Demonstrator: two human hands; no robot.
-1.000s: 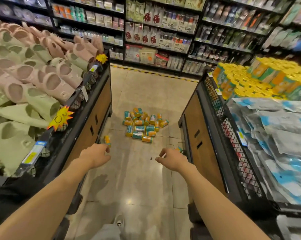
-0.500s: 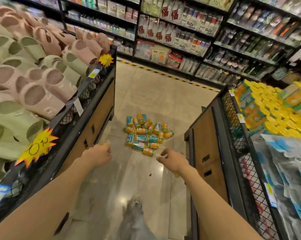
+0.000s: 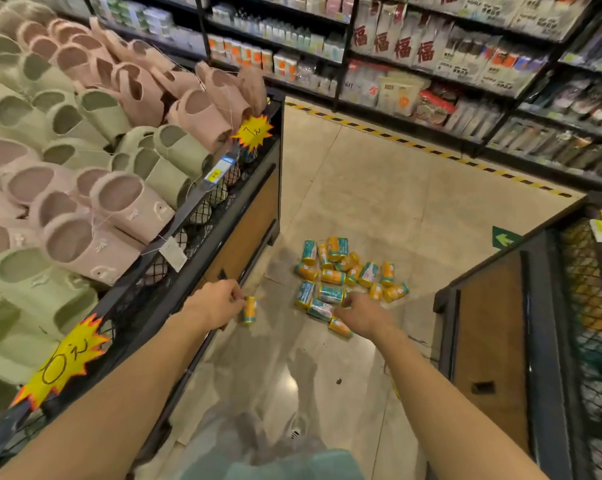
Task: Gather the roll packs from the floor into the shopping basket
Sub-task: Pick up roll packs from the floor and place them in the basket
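Several orange and teal roll packs [image 3: 332, 276] lie in a heap on the tiled floor between two display bins. My left hand [image 3: 218, 306] is beside the left bin and pinches one orange roll pack [image 3: 250, 309], which hangs upright from its fingertips. My right hand [image 3: 365, 315] reaches over the near edge of the heap, back of the hand up. Its fingertips are hidden against the nearest packs [image 3: 340, 327], so I cannot tell whether it holds one. No shopping basket shows in this view.
A black mesh bin of pink and green slippers [image 3: 95, 188] lines the left side. Another wood-panelled bin [image 3: 489, 341] stands on the right. Stocked shelves [image 3: 431, 64] run along the back behind yellow-black floor tape. My shoe [image 3: 294, 431] is at the bottom.
I have walked closer to the heap. My right hand moved forward and now overlaps the nearest packs; my left hand still carries its pack.
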